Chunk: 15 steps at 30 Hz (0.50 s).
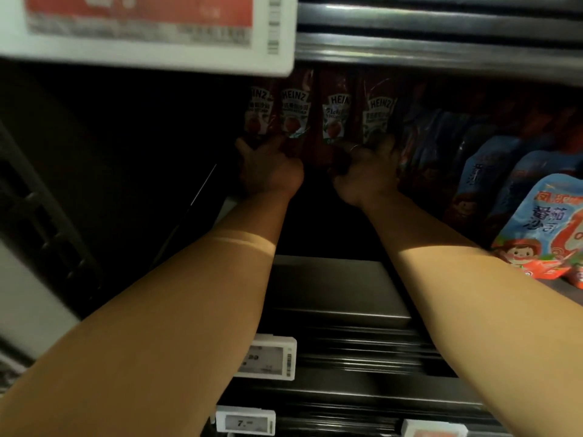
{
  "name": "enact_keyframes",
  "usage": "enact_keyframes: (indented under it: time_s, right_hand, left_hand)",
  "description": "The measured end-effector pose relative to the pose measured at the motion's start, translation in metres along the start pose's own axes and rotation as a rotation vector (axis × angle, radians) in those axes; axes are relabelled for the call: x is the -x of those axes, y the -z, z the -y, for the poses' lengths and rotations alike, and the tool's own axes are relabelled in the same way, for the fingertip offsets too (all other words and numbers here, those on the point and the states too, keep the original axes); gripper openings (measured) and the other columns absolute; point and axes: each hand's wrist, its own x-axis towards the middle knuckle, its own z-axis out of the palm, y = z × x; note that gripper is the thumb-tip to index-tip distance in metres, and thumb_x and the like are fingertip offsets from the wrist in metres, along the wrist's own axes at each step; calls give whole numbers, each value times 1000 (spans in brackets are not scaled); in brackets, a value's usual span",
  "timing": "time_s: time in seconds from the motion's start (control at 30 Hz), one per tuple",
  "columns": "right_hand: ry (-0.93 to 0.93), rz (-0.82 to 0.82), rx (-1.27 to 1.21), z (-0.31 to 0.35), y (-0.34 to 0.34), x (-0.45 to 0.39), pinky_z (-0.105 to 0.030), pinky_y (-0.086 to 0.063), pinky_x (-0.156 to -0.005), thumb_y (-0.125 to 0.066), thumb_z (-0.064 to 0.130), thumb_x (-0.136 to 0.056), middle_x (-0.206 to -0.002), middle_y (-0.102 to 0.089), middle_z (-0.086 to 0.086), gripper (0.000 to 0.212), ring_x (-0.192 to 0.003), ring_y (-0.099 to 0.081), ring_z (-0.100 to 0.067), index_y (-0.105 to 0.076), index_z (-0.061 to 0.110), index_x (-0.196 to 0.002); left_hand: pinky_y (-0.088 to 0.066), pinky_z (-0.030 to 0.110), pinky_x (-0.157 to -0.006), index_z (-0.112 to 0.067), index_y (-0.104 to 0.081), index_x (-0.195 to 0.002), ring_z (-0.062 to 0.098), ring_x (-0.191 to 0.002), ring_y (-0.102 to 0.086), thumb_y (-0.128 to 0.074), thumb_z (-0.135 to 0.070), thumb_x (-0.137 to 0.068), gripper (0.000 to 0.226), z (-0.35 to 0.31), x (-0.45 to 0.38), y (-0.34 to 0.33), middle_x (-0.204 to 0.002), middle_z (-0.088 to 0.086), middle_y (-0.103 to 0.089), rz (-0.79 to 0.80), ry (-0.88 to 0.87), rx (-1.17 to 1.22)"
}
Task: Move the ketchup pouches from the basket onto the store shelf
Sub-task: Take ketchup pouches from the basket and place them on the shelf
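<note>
Several dark red Heinz ketchup pouches point(318, 115) stand upright in a row deep inside the dim store shelf point(331, 288). Both my arms reach far into the shelf. My left hand point(268, 168) grips the bottom of the left pouches point(274, 115), thumb at their left side. My right hand point(367, 171) grips the bottom of the right pouches point(356, 118), fingers curled round their lower edges. The basket is out of view.
Blue and red tomato sauce pouches point(536, 225) stand in rows at the right of the same shelf. A large price label point(148, 29) hangs from the shelf above at top left. Small price tags point(268, 361) sit on the shelf edges below. The left shelf area is dark.
</note>
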Motion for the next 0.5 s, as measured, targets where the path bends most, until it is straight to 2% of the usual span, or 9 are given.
enact_keyframes:
  time_s: [0.1, 0.17, 0.23, 0.27, 0.37, 0.43, 0.5]
  right_hand:
    - [-9, -28, -78, -3, 6, 14, -26, -19, -120, -65, 37, -86, -155, -38, -15, 60, -145, -25, -35, -49, 34, -144]
    - [-71, -79, -320, -7, 16, 32, -24, -28, -117, -68, 25, -84, -144, -53, -13, 56, -139, -40, -29, -55, 20, -139]
    - [-131, -133, -466, -14, 27, 54, -21, -41, -104, -69, 17, -84, -129, -65, -10, 44, -125, -56, -25, -63, 11, -126]
    - [-164, -138, -464, -18, 32, 64, -20, -44, -96, -69, 19, -84, -123, -69, -8, 38, -119, -61, -25, -66, 8, -120]
    - [-227, -110, -361, -27, 45, 91, -18, -40, -83, -66, 27, -86, -119, -71, -5, 33, -115, -63, -26, -70, 13, -116]
    - [-226, -69, -308, -28, 53, 107, -19, -39, -84, -66, 26, -88, -120, -70, -8, 31, -115, -62, -29, -68, 13, -115]
    - [-209, -69, -365, -30, 61, 125, -19, -40, -86, -68, 20, -87, -118, -70, -9, 29, -108, -63, -25, -67, 12, -115]
  left_hand:
    - [-25, 31, -116, -25, -64, -125, 30, -131, -39, -52, -23, -93, 35, -1, 3, 5, -136, 6, -58, -126, -19, 146]
    - [-28, 34, -114, -15, -63, -127, 32, -127, -46, -51, -21, -95, 35, -1, 8, 10, -132, 10, -62, -221, 22, 251]
    - [-33, 33, -110, -12, -60, -133, 32, -122, -52, -51, -24, -97, 39, -1, 14, 16, -130, 15, -61, -269, 85, 311]
    - [-34, 32, -107, -12, -59, -135, 33, -120, -53, -52, -25, -97, 41, 0, 18, 19, -128, 16, -62, -271, 97, 314]
    - [-38, 37, -107, -5, -65, -126, 37, -122, -55, -52, -15, -95, 35, -4, 34, 29, -127, 20, -64, -179, 18, 315]
    - [-41, 38, -107, -6, -68, -121, 36, -124, -56, -54, -10, -93, 32, -5, 45, 36, -128, 18, -65, -85, -18, 338]
    - [-44, 33, -104, -8, -70, -117, 34, -122, -58, -56, -9, -90, 31, -3, 57, 43, -127, 15, -67, -3, -28, 315]
